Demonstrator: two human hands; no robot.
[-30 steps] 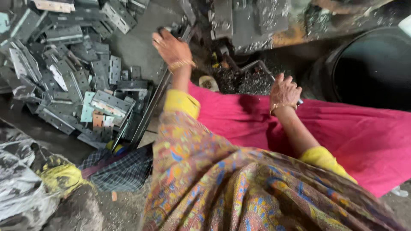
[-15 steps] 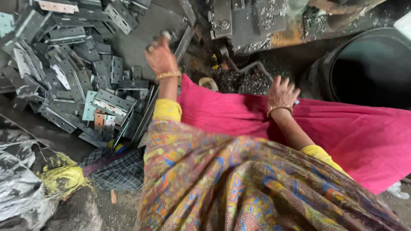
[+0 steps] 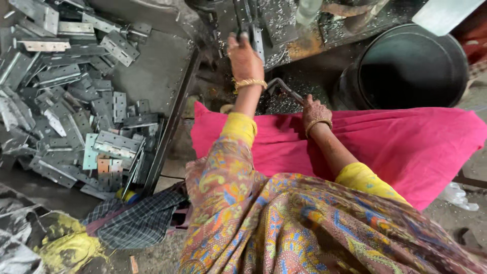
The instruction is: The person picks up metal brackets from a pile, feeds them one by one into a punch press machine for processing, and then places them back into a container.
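Note:
My left hand reaches forward to the metal machine at the top centre, its fingers closed around a small metal piece held against the machine's plate. My right hand rests lower, over the pink cloth on my lap, and grips a thin metal lever that angles up toward the machine. Both wrists wear gold bangles. Metal shavings lie around the lever's base.
A big heap of grey metal hinges covers a tray at the left, edged by a dark metal bar. A black round tub stands at the upper right. Checked cloth and crumpled plastic lie at the lower left.
My left hand has moved from the edge of the hinge pile rightward and up to the machine. My right hand has stayed near the lever and closed on it.

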